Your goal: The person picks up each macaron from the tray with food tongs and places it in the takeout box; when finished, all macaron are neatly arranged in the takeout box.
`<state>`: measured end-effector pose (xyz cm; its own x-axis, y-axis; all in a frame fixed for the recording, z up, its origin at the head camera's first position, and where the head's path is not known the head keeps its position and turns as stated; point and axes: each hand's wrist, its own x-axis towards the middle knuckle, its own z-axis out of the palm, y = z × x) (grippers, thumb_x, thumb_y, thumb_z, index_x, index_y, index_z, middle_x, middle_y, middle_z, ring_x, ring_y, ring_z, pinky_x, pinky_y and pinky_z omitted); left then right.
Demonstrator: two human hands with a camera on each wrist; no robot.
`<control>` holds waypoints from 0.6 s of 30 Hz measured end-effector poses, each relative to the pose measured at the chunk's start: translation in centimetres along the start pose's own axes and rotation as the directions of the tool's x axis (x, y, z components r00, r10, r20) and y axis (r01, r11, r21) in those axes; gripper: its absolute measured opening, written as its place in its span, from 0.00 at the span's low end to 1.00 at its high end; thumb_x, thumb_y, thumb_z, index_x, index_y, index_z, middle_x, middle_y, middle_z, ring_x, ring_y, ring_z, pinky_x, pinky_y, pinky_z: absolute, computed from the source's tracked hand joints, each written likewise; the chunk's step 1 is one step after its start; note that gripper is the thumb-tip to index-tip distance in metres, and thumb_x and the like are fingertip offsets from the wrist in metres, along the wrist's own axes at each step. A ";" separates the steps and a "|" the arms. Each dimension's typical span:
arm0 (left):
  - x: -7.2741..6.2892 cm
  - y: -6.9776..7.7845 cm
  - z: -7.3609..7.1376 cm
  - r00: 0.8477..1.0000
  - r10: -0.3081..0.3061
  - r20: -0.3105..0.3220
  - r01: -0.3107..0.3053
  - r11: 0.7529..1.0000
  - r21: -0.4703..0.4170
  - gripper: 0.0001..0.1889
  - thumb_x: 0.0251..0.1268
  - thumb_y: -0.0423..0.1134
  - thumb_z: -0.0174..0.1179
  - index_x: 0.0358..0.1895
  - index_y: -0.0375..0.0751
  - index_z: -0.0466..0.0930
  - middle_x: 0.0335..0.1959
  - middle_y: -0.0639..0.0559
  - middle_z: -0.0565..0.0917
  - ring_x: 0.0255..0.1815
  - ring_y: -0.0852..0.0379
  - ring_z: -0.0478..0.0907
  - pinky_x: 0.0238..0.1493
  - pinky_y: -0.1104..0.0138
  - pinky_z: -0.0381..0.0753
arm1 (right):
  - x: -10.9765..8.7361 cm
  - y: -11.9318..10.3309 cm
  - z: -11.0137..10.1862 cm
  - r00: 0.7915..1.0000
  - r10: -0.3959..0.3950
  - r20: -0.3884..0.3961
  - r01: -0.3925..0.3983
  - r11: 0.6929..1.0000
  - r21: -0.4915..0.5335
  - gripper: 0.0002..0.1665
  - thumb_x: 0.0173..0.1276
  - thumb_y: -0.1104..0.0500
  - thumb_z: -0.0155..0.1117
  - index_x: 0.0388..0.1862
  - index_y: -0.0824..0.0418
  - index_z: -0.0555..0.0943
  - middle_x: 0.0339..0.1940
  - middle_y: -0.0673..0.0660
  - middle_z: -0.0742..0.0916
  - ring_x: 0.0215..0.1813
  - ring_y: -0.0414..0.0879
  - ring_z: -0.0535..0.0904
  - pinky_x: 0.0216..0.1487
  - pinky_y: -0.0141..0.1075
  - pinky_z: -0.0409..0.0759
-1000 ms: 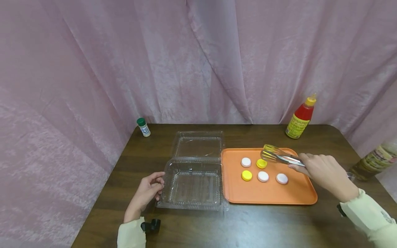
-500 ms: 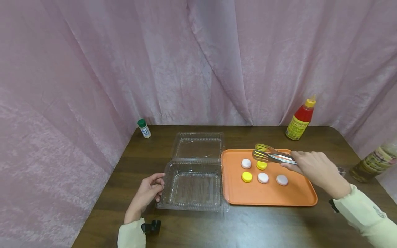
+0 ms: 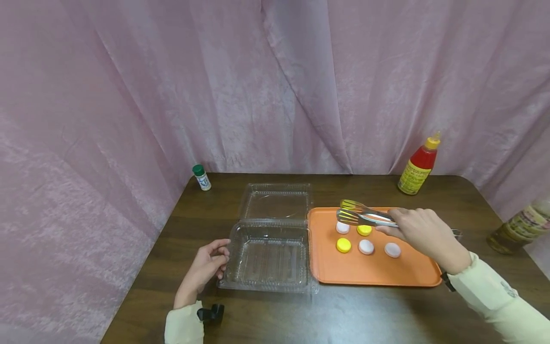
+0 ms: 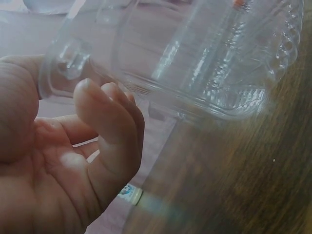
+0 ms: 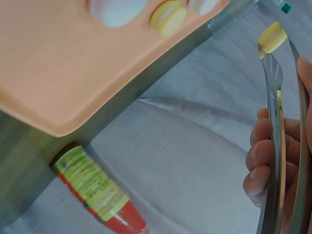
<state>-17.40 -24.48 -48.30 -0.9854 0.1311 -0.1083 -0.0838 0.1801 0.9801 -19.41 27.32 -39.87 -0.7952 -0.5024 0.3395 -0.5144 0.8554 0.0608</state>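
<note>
Right hand (image 3: 423,234): fingers curled round metal tongs (image 3: 374,219), raised above the far part of the tray. The tongs' tips are closed in to the thickness of one held macaron (image 5: 273,38), yellow with a pale middle band; the right wrist view shows it clear of the tray.

Left hand (image 3: 204,270): fingers bent, touching the left edge of the clear container (image 3: 269,260). Whether they pinch the rim or only steady it, cannot tell.

Container: hinged, transparent, base on the near side; lid (image 3: 278,203) folded back flat on the far side.

Orange tray (image 3: 365,272): just right of the container, bearing five pieces. Far row: far white macaron (image 3: 343,229), partly behind the tongs, and far yellow macaron (image 3: 364,231). Near row, left to right: near yellow macaron (image 3: 343,245), middle white macaron (image 3: 366,247), rightmost white macaron (image 3: 393,250).

Stage, as judged: early. Done: container open, one piece lifted. Outstanding: five pieces lie on the tray; all six seen are outside the container.

Surroundings: dark wooden table (image 3: 343,315); green-capped shaker (image 3: 202,177), far left; red squeeze bottle (image 3: 417,167), far right; bottle of yellowish liquid (image 3: 517,229), right edge; pink curtain (image 3: 215,95), behind.
</note>
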 end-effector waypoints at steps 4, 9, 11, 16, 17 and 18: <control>0.1 -0.1 0.0 1.000 0.000 0.002 0.000 1.000 0.003 0.25 0.62 0.20 0.52 0.65 0.23 0.69 0.38 0.43 0.74 0.23 0.58 0.71 0.18 0.72 0.73 | 0.8 -0.5 0.3 0.999 -0.027 -0.021 0.027 1.000 0.007 0.26 0.64 0.38 0.69 0.29 0.59 0.75 0.17 0.46 0.74 0.15 0.39 0.61 0.15 0.35 0.62; 0.1 -0.2 -0.1 1.000 0.002 -0.003 -0.002 1.000 0.005 0.25 0.62 0.21 0.52 0.65 0.24 0.70 0.38 0.43 0.74 0.23 0.58 0.71 0.17 0.71 0.73 | 1.8 -1.2 0.9 0.992 -0.086 -0.087 0.087 0.996 0.012 0.38 0.71 0.25 0.45 0.26 0.58 0.73 0.15 0.44 0.70 0.14 0.38 0.58 0.14 0.34 0.59; 0.1 -0.2 -0.1 1.000 0.000 -0.007 0.000 1.000 0.007 0.25 0.62 0.21 0.52 0.65 0.24 0.70 0.38 0.43 0.74 0.23 0.57 0.72 0.17 0.71 0.73 | 2.2 -1.6 1.2 0.985 -0.117 -0.129 0.119 0.993 0.010 0.41 0.71 0.24 0.37 0.25 0.57 0.71 0.14 0.43 0.68 0.14 0.38 0.57 0.14 0.33 0.57; 0.1 -0.4 0.0 1.000 0.005 -0.011 -0.005 1.000 0.015 0.25 0.62 0.21 0.52 0.65 0.24 0.70 0.38 0.43 0.75 0.22 0.58 0.72 0.17 0.71 0.73 | 3.2 -2.8 1.9 0.968 -0.155 -0.200 0.160 0.987 0.010 0.40 0.72 0.24 0.32 0.21 0.55 0.66 0.14 0.42 0.61 0.15 0.37 0.50 0.14 0.32 0.50; 0.1 -0.4 0.0 1.000 0.008 -0.011 -0.008 1.000 0.013 0.25 0.62 0.21 0.52 0.65 0.23 0.70 0.38 0.43 0.75 0.22 0.58 0.72 0.17 0.72 0.73 | 3.4 -3.1 2.0 0.967 -0.155 -0.200 0.162 0.987 0.015 0.39 0.72 0.24 0.33 0.21 0.55 0.65 0.14 0.42 0.60 0.15 0.36 0.49 0.15 0.32 0.49; 0.1 -0.3 0.0 1.000 0.011 -0.008 -0.011 1.000 0.013 0.25 0.62 0.21 0.52 0.65 0.23 0.70 0.38 0.43 0.75 0.22 0.58 0.72 0.17 0.72 0.73 | 3.6 -3.3 2.0 0.969 -0.151 -0.195 0.159 0.987 0.022 0.39 0.71 0.24 0.33 0.20 0.54 0.64 0.14 0.42 0.60 0.16 0.36 0.48 0.16 0.31 0.48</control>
<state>-17.48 -24.55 -48.64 -0.9875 0.1253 -0.0957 -0.0707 0.1911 0.9790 -21.17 22.42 -40.74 -0.6302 -0.5916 0.5028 -0.6409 0.7620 0.0933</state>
